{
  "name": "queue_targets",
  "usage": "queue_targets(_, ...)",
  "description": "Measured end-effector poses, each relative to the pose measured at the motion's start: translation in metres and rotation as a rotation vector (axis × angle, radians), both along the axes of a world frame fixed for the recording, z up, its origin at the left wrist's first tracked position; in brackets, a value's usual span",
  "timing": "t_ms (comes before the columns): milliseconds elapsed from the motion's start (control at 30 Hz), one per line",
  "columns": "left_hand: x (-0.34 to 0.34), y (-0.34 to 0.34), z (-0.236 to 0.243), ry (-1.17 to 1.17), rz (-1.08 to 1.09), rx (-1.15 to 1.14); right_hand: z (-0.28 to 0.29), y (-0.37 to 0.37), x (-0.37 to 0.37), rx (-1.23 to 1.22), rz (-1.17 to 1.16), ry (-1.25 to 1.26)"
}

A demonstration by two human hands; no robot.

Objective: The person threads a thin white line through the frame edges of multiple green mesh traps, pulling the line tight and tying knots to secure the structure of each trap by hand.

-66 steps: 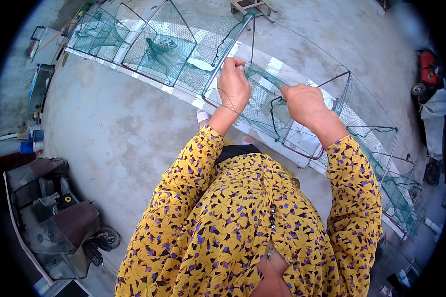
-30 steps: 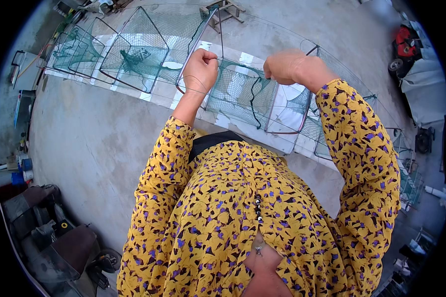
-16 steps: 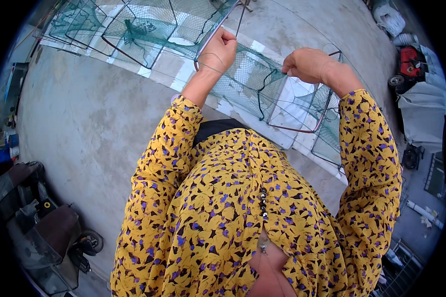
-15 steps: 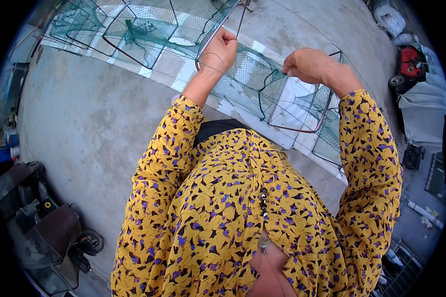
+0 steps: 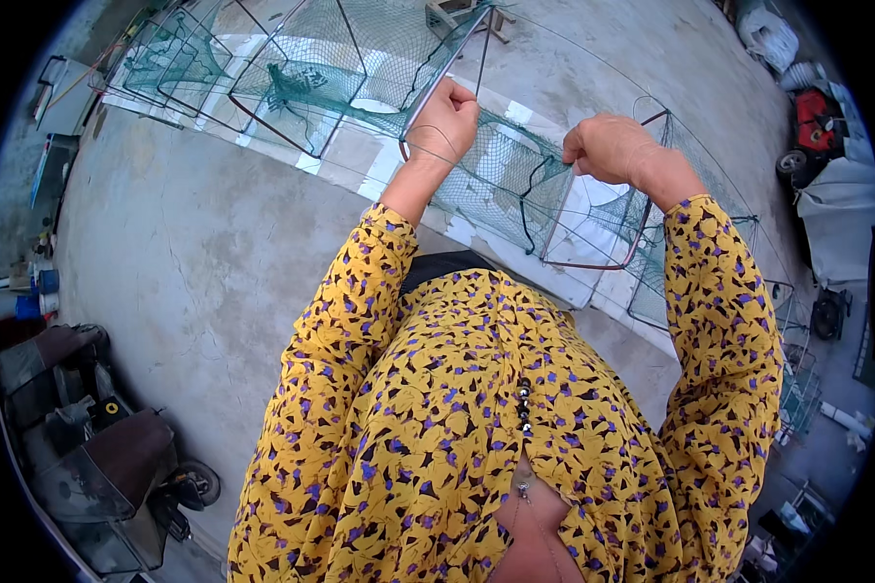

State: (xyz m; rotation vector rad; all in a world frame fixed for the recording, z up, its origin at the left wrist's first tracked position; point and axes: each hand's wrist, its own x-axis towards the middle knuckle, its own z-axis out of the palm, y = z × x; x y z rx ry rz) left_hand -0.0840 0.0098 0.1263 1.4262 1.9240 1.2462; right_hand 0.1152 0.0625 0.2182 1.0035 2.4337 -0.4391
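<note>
Across the concrete floor (image 5: 194, 233), a green net (image 5: 504, 170) on metal frames is stretched between and beyond both hands; its edge is grasped by the clenched left hand (image 5: 444, 121) and pinched by the right hand (image 5: 614, 151). Farther off, a wooden stool (image 5: 447, 18) is seen.

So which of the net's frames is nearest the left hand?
The frame beside the left hand, its upper corner overlapping the wooden stool in view; the others are farther off.

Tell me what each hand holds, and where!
Long green mesh net: right hand pinches its upper edge; left hand seems closed on it beside a dark metal bar.
</note>
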Motion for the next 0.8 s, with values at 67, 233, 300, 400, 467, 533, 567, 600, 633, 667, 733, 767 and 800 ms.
queue_targets(67, -0.002, -0.003, 0.003, -0.021, 0.015, -0.013, -0.006, 0.000, 0.000, 0.027, 0.011, 0.030)
queue_targets(233, 0.000, -0.003, 0.000, 0.012, -0.003, 0.026, -0.018, -0.005, -0.003, 0.115, 0.016, 0.077)
queue_targets(300, 0.001, -0.002, -0.003, 0.007, -0.026, 0.063, -0.024, -0.007, -0.002, 0.139, 0.015, 0.155)
queue_targets(400, -0.001, -0.009, -0.020, 0.021, -0.061, 0.119, -0.024, -0.011, -0.008, 0.132, 0.005, 0.242)
queue_targets(467, 0.019, -0.017, -0.006, 0.346, 0.121, 0.428, -0.023, -0.012, -0.007, 0.105, -0.037, 0.238)
queue_targets(533, 0.040, -0.034, 0.007, 0.163, 0.039, 0.283, -0.021, -0.011, -0.008, 0.080, -0.038, 0.170)
queue_targets(567, 0.048, -0.039, 0.008, 0.110, -0.168, 0.207, -0.023, -0.011, -0.007, 0.079, -0.045, 0.170)
queue_targets(600, 0.055, -0.040, 0.008, 0.055, -0.375, 0.129, -0.027, -0.010, -0.006, 0.090, -0.055, 0.190)
queue_targets(633, 0.062, -0.040, 0.004, 0.054, -0.379, 0.129, -0.030, -0.010, -0.006, 0.103, -0.061, 0.209)
queue_targets(667, 0.068, -0.039, -0.002, -0.027, -0.397, 0.060, -0.031, -0.009, -0.006, 0.102, -0.065, 0.207)
queue_targets(733, 0.075, -0.036, -0.007, -0.108, -0.420, -0.014, -0.033, -0.008, -0.006, 0.141, -0.046, 0.165)
queue_targets(767, 0.076, -0.034, -0.007, -0.123, -0.388, 0.016, -0.033, -0.008, -0.006, 0.138, -0.050, 0.165)
queue_targets(800, 0.076, -0.033, -0.008, -0.137, -0.356, 0.045, -0.033, -0.008, -0.005, 0.151, -0.055, 0.161)
